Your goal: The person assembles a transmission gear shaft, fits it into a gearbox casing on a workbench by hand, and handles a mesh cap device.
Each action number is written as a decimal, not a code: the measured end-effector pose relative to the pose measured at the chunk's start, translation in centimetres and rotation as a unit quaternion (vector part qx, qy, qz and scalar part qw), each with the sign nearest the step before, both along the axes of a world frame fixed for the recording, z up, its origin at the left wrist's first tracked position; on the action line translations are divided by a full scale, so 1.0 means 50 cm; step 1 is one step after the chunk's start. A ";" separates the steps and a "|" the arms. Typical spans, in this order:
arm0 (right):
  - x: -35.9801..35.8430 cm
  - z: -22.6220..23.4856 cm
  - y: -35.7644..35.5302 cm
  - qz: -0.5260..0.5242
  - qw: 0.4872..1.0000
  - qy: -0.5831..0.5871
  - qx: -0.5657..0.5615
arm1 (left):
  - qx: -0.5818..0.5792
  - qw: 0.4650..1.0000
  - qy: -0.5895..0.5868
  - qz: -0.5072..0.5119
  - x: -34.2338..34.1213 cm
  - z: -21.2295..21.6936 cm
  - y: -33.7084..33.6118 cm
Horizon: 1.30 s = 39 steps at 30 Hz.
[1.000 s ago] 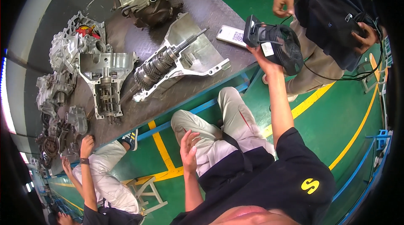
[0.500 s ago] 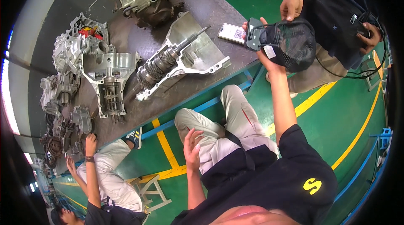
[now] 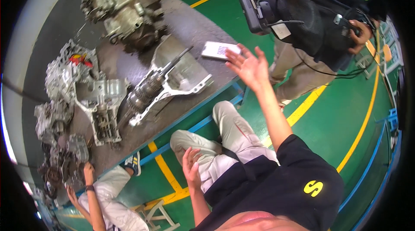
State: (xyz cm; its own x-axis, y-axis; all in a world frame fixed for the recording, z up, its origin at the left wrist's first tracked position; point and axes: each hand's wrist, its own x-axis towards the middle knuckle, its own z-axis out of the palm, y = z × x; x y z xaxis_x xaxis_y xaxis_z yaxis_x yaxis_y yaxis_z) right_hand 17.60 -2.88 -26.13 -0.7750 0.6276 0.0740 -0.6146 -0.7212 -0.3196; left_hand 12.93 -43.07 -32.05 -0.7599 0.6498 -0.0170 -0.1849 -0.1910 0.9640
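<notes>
My right hand (image 3: 250,67) is stretched out palm up by the table corner, fingers spread, holding nothing. Its fingertips are close to a white phone (image 3: 219,50) that shows a square code; I cannot tell whether they touch. Over my lap, my left hand (image 3: 190,165) is raised with its fingers loosely apart and nothing in it. A black cap (image 3: 302,19) with a dark box-shaped device (image 3: 250,11) on its front is held by a person standing at the upper right, apart from my right hand. A cable trails from the cap.
On the metal table (image 3: 203,27) stand an opened gearbox housing with a gear shaft (image 3: 147,94), a second open housing (image 3: 101,105), a large greasy transmission (image 3: 129,14) and several smaller castings. Another person's hand (image 3: 88,174) is at the near left edge. A stool (image 3: 158,216) stands below.
My right hand has come away from beneath the cap and moved left toward the phone. The standing person now holds the cap, with the device turned and raised. The whole view has shifted.
</notes>
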 end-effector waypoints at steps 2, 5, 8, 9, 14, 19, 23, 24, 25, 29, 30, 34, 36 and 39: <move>0.013 -0.021 -0.013 -0.006 1.000 -0.017 0.008 | 0.007 1.000 0.002 0.009 -0.001 -0.004 -0.009; 0.055 -0.047 -0.035 -0.017 0.998 -0.049 0.038 | 0.022 1.000 0.009 0.012 -0.014 -0.019 -0.015; 0.113 -0.100 -0.055 -0.015 0.998 -0.059 0.033 | 0.021 1.000 0.011 0.002 -0.022 -0.016 -0.002; 0.134 -0.112 -0.066 -0.019 0.997 -0.075 0.009 | 0.020 1.000 0.015 -0.004 -0.024 -0.011 0.005; 0.202 -0.149 -0.118 -0.151 0.970 -0.175 -0.070 | 0.007 0.997 0.066 -0.037 -0.032 0.021 0.054; 0.249 -0.164 -0.124 -0.162 0.972 -0.156 -0.061 | 0.008 0.993 0.107 -0.044 -0.021 0.055 0.082; 0.283 -0.160 -0.122 -0.177 0.969 -0.166 -0.043 | 0.008 0.992 0.118 -0.045 -0.001 0.062 0.078; 0.283 -0.149 -0.122 -0.196 0.960 -0.197 -0.029 | 0.009 0.992 0.120 -0.039 0.003 0.063 0.072; 0.290 -0.159 -0.110 -0.199 0.960 -0.194 -0.031 | 0.012 0.992 0.122 -0.036 0.008 0.068 0.071; 0.330 -0.180 -0.080 -0.219 0.868 -0.445 0.019 | 0.028 0.991 0.129 -0.036 0.021 0.102 0.058; 0.338 -0.164 -0.080 -0.199 0.916 -0.346 -0.031 | 0.038 0.989 0.139 -0.036 0.017 0.108 0.054; 0.346 -0.101 -0.116 -0.138 0.955 -0.261 -0.001 | 0.074 0.987 0.140 -0.032 0.004 0.115 0.032; 0.346 -0.063 -0.135 -0.076 0.969 -0.230 0.040 | 0.081 0.987 0.135 -0.025 -0.002 0.114 0.022; 0.320 -0.028 -0.156 -0.093 0.959 -0.247 0.101 | 0.108 0.985 0.126 -0.037 -0.013 0.108 0.015</move>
State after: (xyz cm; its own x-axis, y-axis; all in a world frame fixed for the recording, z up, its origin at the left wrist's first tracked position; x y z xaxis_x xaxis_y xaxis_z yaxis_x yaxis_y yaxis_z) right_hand 33.61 -10.70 -27.51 -0.6225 0.7701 -0.1391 -0.4646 -0.5067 -0.7263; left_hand 12.26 -42.34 -26.67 -0.6729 0.6714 0.3106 0.0343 -0.3910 0.9197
